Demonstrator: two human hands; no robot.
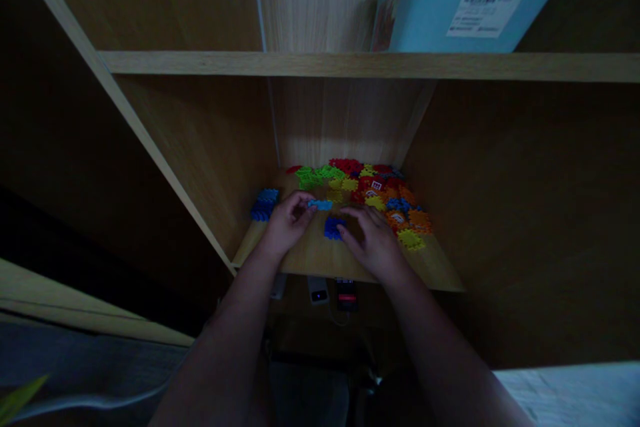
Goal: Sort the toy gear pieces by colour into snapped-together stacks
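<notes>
My left hand (pixel 290 221) is closed, pinching a light blue gear-shaped toy piece (pixel 323 205) between thumb and fingers, just above the shelf board. On the board below it lies a dark blue gear piece (pixel 332 227). My right hand (pixel 376 240) is beside that dark blue piece; its thumb tip reaches the piece's right edge, and the fingers are spread apart from the thumb. Whether the thumb presses on the piece I cannot tell. To the left of my left hand, several blue gear pieces (pixel 264 205) stand in a stack against the side wall.
Green gear pieces (pixel 320 176) lie at the back. A mixed pile of red, yellow and orange gear pieces (pixel 399 217) fills the right side. Overhead runs a shelf edge (pixel 320 63) with a light blue box (pixel 450 7). Under the board are a phone (pixel 346 295) and a white device (pixel 318 290).
</notes>
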